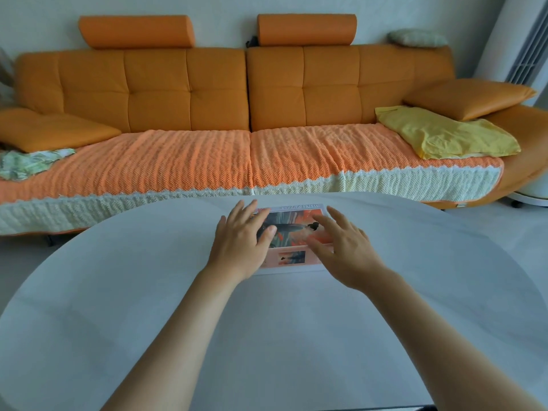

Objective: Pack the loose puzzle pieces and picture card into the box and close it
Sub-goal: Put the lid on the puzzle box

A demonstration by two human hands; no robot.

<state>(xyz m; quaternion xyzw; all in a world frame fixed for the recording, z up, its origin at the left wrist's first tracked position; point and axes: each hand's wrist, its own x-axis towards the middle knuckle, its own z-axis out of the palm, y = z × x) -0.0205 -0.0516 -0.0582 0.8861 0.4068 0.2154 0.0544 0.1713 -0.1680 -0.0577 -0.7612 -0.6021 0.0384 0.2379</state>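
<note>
The puzzle box [292, 232] bears an orange-and-black picture, white-bordered. Behind the box, the sofa [189, 87] is orange, its cloth [444, 134] yellow.

Table [296, 336]: one, white, matte top with a rounded far edge; fills the lower part of the view.
Box [292, 232]: one, flat, rectangular, lid on; lies on the table near the middle of the far edge. Orange picture on top, white border, small lettering along the far side, small picture on the near side.

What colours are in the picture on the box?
The box picture is orange-red with a dark shape across the middle. It shows best in the head view.
</note>
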